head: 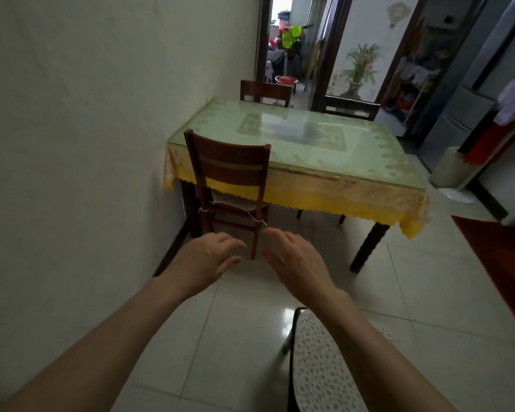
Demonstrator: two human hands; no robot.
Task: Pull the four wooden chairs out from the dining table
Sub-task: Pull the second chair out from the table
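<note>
A dining table (369, 185) with a yellow cloth under a glass top stands against the left wall. A dark wooden chair (229, 171) is tucked in at its near left side, back towards me, with a cushion tied on the seat. Two more wooden chairs show at the far side: one at the far left (265, 91), one at the far right (351, 107). My left hand (208, 254) and my right hand (295, 257) reach forward, fingers apart, below and short of the near chair, touching nothing.
A cushioned seat (318, 361) with a speckled cover is right below my right arm. A white wall (87, 129) runs along the left. A red mat (500, 263) lies on the tiled floor at right. A fridge (458, 114) and a doorway (286, 49) lie beyond.
</note>
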